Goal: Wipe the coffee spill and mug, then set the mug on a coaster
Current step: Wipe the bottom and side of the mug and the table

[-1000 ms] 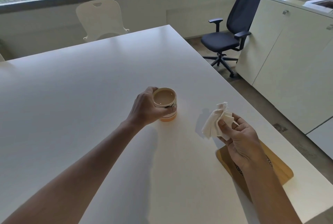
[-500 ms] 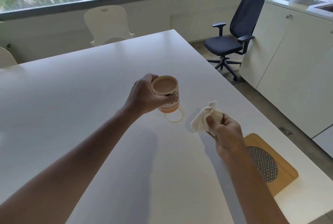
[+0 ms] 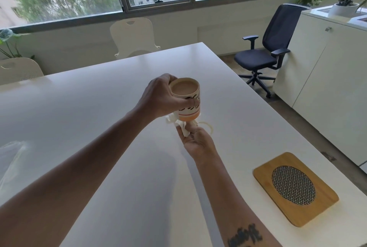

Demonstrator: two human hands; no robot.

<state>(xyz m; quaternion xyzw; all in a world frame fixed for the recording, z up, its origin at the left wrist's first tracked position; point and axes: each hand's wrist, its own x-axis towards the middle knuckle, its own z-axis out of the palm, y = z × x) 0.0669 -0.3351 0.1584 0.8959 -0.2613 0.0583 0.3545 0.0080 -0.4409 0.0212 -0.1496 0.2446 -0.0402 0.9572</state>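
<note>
My left hand (image 3: 160, 98) grips a cream mug (image 3: 187, 98) with an orange base band, full of milky coffee, and holds it upright above the white table (image 3: 79, 107). My right hand (image 3: 195, 141) is under the mug, palm up, pressing a crumpled white tissue (image 3: 179, 125) against the mug's bottom. A thin tan coffee ring (image 3: 208, 126) marks the table just right of the mug, partly hidden by my hands. A wooden coaster (image 3: 296, 189) with a round metal mesh inset lies at the table's near right.
The table's right edge drops to a floor with a black office chair (image 3: 266, 56) and white cabinets (image 3: 327, 88). Cream chairs (image 3: 133, 36) stand behind the far edge. Clear plastic (image 3: 10, 159) lies at the left border.
My left hand lifted the mug higher off the table, uncovering the coffee ring. My right hand moved left with the tissue and turned palm up beneath the mug's base.
</note>
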